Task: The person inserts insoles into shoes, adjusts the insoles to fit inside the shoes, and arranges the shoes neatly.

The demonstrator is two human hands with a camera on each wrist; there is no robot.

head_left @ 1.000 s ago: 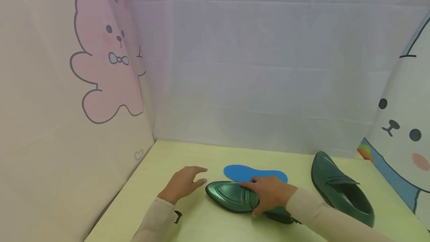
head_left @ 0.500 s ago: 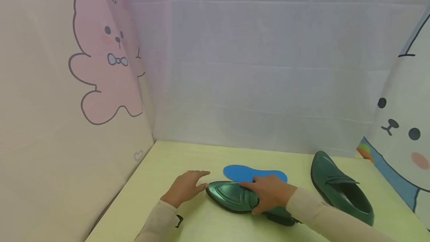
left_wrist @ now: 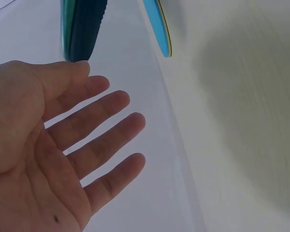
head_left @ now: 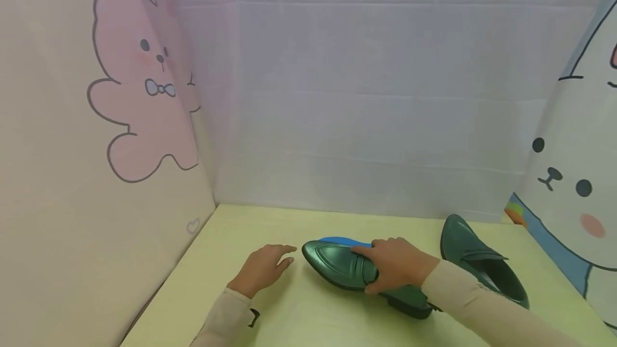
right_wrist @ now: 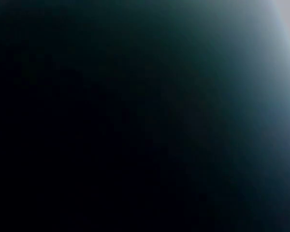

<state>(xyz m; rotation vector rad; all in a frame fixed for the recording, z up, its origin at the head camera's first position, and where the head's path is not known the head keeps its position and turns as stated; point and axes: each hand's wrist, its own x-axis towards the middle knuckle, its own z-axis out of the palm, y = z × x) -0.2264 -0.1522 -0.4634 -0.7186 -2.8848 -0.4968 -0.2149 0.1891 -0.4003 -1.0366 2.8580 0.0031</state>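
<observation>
My right hand (head_left: 397, 264) grips a green loafer (head_left: 337, 261) across its upper, thumb on the near side and fingers on the far side. The shoe is lifted over the table, toe pointing left. It covers most of a blue insole (head_left: 344, 241) lying behind it. Just left of the toe is my left hand (head_left: 262, 269), holding nothing, its fingers relaxed and spread. In the left wrist view those fingers (left_wrist: 108, 147) show apart, with the loafer's toe (left_wrist: 82, 29) above the thumb and the insole's tip (left_wrist: 158, 29) beyond. The right wrist view is almost wholly dark.
A second green loafer (head_left: 482, 261) lies at the right of the pale yellow table (head_left: 260, 224), partly behind my right forearm. White sheets with a printed pink rabbit (head_left: 149, 100) and a white bear (head_left: 569, 186) close in the left, back and right sides.
My right hand has raised the loafer off the table and moved it slightly back, now hiding most of the insole. The left hand came near the toe, then drew slightly back left.
</observation>
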